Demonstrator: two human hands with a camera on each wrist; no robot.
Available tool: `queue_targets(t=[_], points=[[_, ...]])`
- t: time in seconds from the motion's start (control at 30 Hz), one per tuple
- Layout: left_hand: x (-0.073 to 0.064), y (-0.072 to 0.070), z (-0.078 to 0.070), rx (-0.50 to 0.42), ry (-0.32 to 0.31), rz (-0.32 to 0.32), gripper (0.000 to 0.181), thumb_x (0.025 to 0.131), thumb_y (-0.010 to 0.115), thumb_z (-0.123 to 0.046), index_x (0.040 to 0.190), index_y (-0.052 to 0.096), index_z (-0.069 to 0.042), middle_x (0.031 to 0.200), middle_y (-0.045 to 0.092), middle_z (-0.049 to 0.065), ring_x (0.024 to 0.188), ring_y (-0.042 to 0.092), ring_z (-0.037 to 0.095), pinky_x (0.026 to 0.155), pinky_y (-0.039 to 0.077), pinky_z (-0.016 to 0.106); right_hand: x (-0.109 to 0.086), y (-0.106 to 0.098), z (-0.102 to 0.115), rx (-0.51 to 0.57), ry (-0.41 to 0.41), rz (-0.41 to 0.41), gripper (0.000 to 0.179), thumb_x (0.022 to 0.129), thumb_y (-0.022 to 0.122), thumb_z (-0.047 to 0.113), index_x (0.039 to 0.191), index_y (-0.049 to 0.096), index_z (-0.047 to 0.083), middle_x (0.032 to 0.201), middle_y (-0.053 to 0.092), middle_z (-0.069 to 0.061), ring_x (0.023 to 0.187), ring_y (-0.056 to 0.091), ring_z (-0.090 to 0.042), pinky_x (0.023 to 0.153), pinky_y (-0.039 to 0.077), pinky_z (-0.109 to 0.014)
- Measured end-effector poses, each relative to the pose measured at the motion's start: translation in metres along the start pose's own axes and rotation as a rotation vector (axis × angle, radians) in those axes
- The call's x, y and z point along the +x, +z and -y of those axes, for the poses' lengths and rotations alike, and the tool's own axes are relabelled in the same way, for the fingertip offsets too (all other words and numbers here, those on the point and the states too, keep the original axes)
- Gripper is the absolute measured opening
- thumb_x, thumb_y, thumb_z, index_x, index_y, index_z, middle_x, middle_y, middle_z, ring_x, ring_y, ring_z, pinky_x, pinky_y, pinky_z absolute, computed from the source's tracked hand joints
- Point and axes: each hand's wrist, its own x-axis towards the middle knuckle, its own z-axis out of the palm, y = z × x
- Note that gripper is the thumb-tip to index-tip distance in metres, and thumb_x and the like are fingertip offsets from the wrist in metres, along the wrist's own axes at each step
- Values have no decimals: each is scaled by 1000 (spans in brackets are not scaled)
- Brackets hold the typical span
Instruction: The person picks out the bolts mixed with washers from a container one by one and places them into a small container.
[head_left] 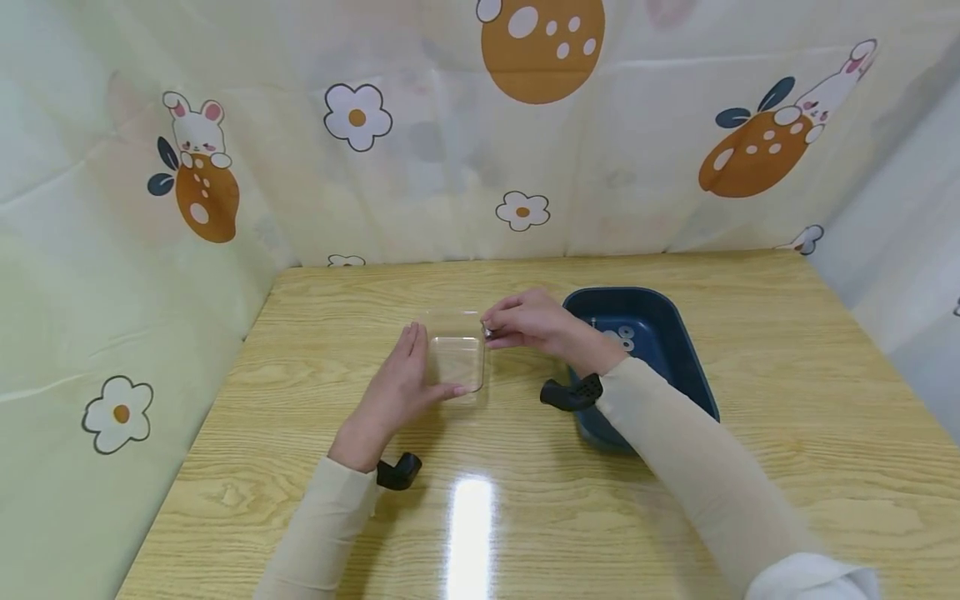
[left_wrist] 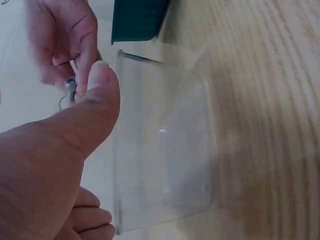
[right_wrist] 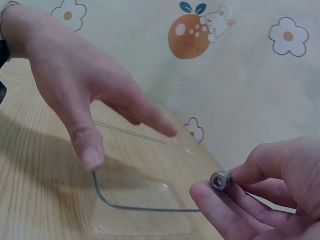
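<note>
A clear plastic box [head_left: 457, 367] stands on the table between the two hands. My left hand [head_left: 397, 379] lies along its left side, thumb toward the near rim and fingers mostly straight toward the far end; in the right wrist view the left hand [right_wrist: 80, 85] spans the rim. Over the box's right edge, my right hand [head_left: 532, 321] pinches a hex socket bolt [right_wrist: 220, 180] between thumb and fingers. The bolt's socket head shows plainly in the right wrist view, while its shank is mostly hidden by the fingers.
A dark blue tray [head_left: 686, 350] stands right of the box, partly under my right forearm. Inside it lie several washers [head_left: 626, 332] and a small screw-like piece [head_left: 594, 322]. A patterned curtain [head_left: 435, 167] hangs behind the wooden table [head_left: 337, 317].
</note>
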Motion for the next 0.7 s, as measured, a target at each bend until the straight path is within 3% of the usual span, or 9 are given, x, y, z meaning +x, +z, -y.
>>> queue_targets(t=[0.1,0.27,0.5,0.7], points=[[-1,2,1,3,-4,12,115,85,71,-53,156,4,8,164,7,28,153,12,38,123,21,48,3,7,-1,8,0,8,28,98,56,0,123,58,-13,101,66,-18,83,74,-20,81,61,-32],[-3,6,-2,-7,-26,18,114,86,70,-53,156,3,8,163,5,29,152,12,39,123,21,48,9,17,-4,-12,-1,12,28,98,56,1,124,59,-9,106,63,-21,84,73,-21,82,61,-33],[-4,10,-10,-33,-8,8,112,86,72,-49,155,6,10,162,6,31,152,13,40,122,23,49,12,28,-7,-54,12,14,25,98,56,1,119,62,-9,97,66,-15,88,72,-25,98,52,-47],[-3,13,-17,-33,-12,0,112,85,73,-48,154,7,11,161,7,31,152,14,40,123,21,48,10,27,-7,-76,20,-9,24,97,57,0,118,63,-9,109,65,-23,88,71,-25,96,55,-44]])
